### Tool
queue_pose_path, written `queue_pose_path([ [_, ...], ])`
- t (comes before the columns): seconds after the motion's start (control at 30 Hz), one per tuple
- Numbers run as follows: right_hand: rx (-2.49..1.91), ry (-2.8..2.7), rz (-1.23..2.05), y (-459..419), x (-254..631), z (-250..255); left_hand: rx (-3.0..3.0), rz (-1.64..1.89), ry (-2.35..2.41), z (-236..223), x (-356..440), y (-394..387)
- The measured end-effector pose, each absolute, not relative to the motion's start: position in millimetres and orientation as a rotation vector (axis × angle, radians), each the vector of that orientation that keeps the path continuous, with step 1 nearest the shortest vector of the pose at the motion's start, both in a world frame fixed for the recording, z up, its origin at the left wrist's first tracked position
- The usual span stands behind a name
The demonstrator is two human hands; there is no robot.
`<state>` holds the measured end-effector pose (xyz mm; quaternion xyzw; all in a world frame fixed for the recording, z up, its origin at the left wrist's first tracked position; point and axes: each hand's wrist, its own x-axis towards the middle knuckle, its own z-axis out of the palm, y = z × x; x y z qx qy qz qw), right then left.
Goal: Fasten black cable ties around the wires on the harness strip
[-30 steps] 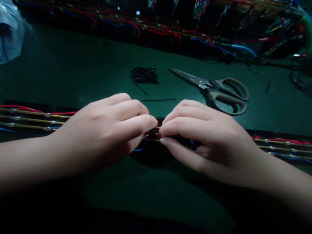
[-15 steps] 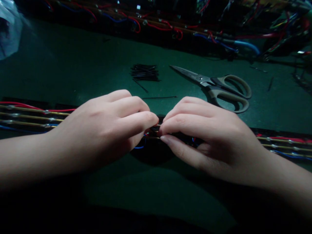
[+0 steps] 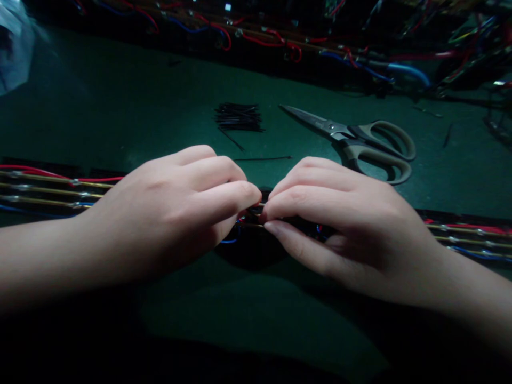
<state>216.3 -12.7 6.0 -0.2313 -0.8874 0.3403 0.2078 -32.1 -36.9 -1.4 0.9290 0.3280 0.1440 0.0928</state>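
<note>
A long wire harness with red, blue and yellow strands runs left to right across the green table. My left hand and my right hand meet at its middle, fingers curled and pinched on the harness where the fingertips nearly touch. What lies between the fingertips is mostly hidden. The harness comes out again on the right.
Grey-handled scissors lie behind my right hand. A small pile of black ties sits behind the hands, with a single loose black tie nearer. More wire harnesses stretch along the back edge. A pale bag is at far left.
The view has shifted slightly, so the table items sit a little higher. Both hands stay pinched at the same spot on the harness.
</note>
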Motion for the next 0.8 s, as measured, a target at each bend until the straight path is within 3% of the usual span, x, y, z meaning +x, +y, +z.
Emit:
queue_pose_path([
  [0.8,-0.684,-2.488,0.941,-13.3,217.2,7.5,2.747,0.444,0.968,-0.6,-30.8,-36.3],
])
